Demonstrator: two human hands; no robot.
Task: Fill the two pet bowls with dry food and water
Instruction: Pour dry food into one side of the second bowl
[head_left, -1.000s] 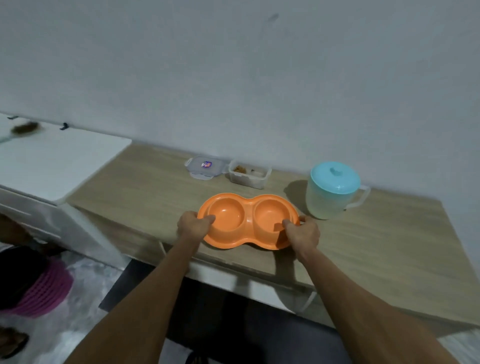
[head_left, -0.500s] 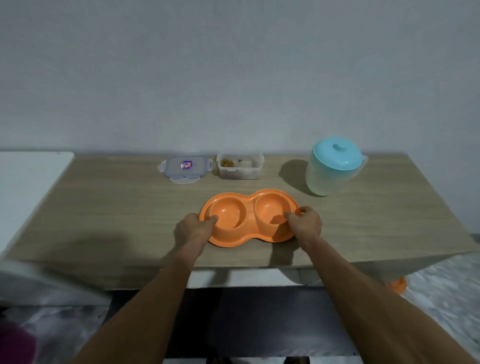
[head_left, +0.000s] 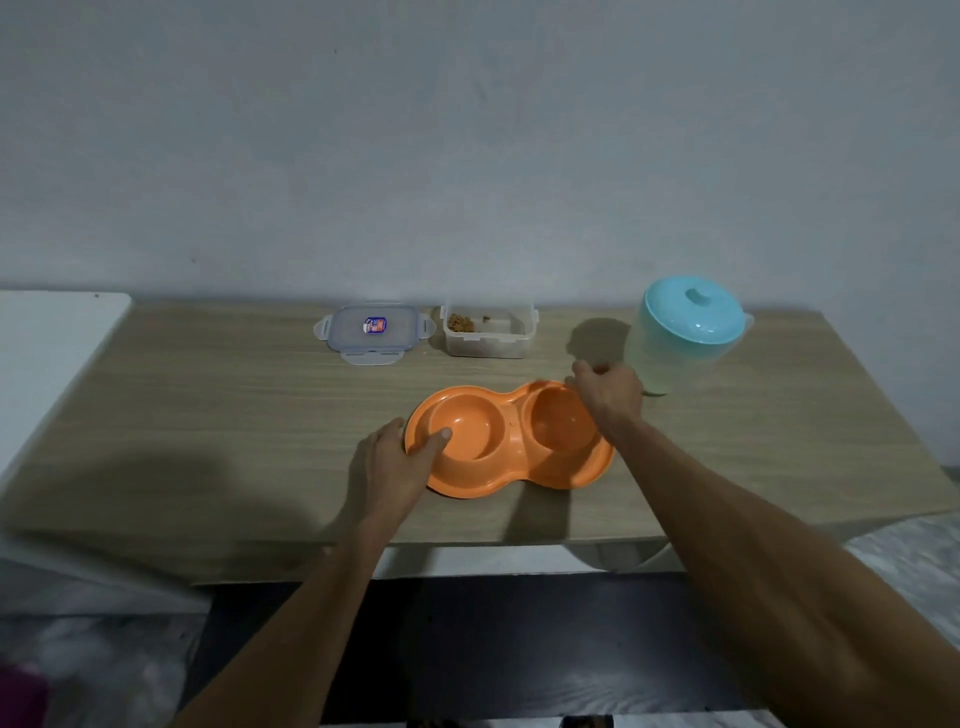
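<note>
Left grip pinches smooth orange double bowl on woodgrain table.

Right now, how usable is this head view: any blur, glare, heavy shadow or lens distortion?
Head view: dim, flat light; no glare. A broad shadow darkens the table near its left front, and the pitcher throws one leftward. Wide-angle bending bows the table's edges. The orange double bowl, left hand and right hand look sharp.
</note>
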